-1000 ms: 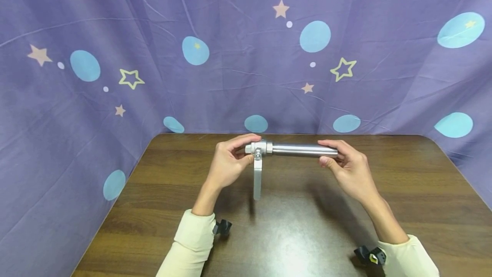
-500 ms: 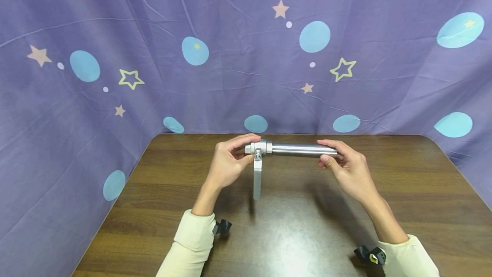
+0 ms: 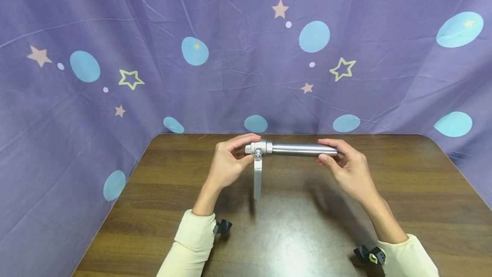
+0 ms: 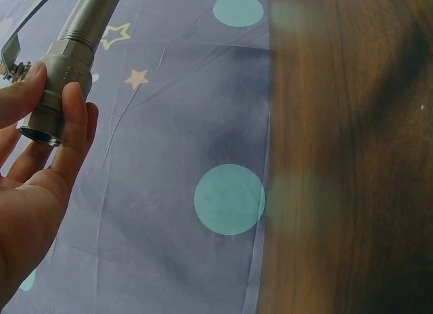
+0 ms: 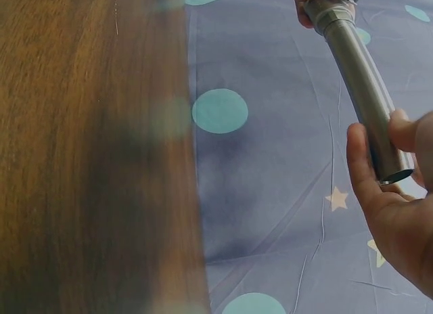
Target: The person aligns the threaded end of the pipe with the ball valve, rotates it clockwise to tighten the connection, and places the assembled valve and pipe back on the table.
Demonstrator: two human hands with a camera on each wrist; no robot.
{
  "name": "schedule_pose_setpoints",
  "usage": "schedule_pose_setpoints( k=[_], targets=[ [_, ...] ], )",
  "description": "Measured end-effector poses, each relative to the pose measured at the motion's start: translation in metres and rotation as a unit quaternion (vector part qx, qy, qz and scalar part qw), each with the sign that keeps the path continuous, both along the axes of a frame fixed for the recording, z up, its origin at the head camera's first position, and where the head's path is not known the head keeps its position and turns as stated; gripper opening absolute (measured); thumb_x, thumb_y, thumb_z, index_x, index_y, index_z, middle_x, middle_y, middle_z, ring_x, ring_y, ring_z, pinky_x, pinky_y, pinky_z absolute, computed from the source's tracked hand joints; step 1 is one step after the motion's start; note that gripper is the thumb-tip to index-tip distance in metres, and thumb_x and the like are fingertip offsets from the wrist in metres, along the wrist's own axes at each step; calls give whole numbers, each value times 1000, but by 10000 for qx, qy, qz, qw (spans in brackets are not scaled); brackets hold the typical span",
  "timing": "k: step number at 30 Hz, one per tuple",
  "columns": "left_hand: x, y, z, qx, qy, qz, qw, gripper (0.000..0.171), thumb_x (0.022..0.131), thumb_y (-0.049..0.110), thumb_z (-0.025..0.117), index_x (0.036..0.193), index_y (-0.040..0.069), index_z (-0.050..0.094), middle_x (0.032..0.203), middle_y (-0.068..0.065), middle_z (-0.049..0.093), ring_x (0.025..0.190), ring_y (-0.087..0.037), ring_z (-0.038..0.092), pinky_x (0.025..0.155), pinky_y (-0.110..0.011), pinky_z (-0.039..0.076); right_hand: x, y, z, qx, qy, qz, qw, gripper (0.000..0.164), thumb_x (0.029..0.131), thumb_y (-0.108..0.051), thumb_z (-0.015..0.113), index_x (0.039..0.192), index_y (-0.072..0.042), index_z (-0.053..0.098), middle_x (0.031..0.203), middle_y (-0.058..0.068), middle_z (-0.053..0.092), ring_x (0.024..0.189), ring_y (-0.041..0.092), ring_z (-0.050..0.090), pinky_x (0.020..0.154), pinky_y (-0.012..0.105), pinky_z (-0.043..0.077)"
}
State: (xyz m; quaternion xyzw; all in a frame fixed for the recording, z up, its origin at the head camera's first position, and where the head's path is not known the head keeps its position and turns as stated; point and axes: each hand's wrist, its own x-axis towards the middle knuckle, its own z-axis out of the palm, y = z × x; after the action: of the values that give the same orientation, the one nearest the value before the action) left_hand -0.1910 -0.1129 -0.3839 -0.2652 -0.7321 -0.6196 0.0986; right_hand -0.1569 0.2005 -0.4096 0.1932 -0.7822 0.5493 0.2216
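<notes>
Starting from the left, a purple curtain (image 3: 230,93), with blue ovals and stars, is covering the left side and is continuing behind the worktop (image 3: 284,208), which is showing a brown wood grain and a bright reflection. A pale sleeve (image 3: 192,234) is entering from below, and a black device (image 3: 223,227) is sitting beside its cuff. Above it, the left grip (image 3: 226,166) is grasping the metal valve (image 3: 260,147), with the thumb pressing on the near side and the fingers reaching over the far side. The valve is being held above the worktop; its free end is facing left, and the left wrist view is showing a round opening there. The lever (image 3: 257,181) is extending from the valve toward the bottom of the head view, just beside the left thumb. To the right, the steel pipe (image 3: 296,149) is lying almost level in the head view, and its left end is meeting the hexagonal end of the valve. The right grip (image 3: 351,170) is grasping the other end of the pipe between thumb and fingers, and the right wrist view is showing the pipe's mouth. Lower down, a second black device (image 3: 370,254) is sitting beside the second pale sleeve (image 3: 409,255), which is covering the right forearm
</notes>
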Motion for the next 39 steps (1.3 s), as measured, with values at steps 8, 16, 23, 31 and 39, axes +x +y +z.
schedule_pose_setpoints(
  k=[8,16,23,31,39],
  targets=[
    [0,0,0,10,13,14,10000,51,78,-25,68,126,-6,75,133,-22,74,117,-21,73,97,-31,66,1,-1,1,-105,31,18,9999,52,83,21,78,132,5,69,126,6,65,100,-3,69,82,16,66],
    [0,1,0,-42,15,14,10000,50,79,-23,69,126,-5,75,133,-21,75,115,-21,73,98,-39,66,0,0,0,20,164,-118,9998,48,82,22,78,127,6,71,114,-9,67,94,-7,70,75,12,64],
    [0,1,0,-25,-20,5,10000,50,80,-24,69,126,-6,75,133,-22,74,118,-28,72,98,-33,66,0,1,-1,54,161,-140,9998,46,84,18,78,127,5,71,114,-13,68,89,-5,72,74,14,65],
    [0,0,0,-70,-27,40,10000,50,79,-24,68,126,-7,74,133,-21,74,116,-26,72,99,-37,66,0,0,-1,102,125,-221,9996,46,84,19,77,127,5,72,107,-15,68,81,-6,72,68,14,65],
    [1,1,0,-18,21,10,10000,50,79,-24,69,126,-6,75,132,-22,74,115,-19,72,97,-30,66,0,1,0,30,4,-72,10000,44,87,19,74,128,4,71,97,5,71,71,5,75,63,20,66]
  ],
)
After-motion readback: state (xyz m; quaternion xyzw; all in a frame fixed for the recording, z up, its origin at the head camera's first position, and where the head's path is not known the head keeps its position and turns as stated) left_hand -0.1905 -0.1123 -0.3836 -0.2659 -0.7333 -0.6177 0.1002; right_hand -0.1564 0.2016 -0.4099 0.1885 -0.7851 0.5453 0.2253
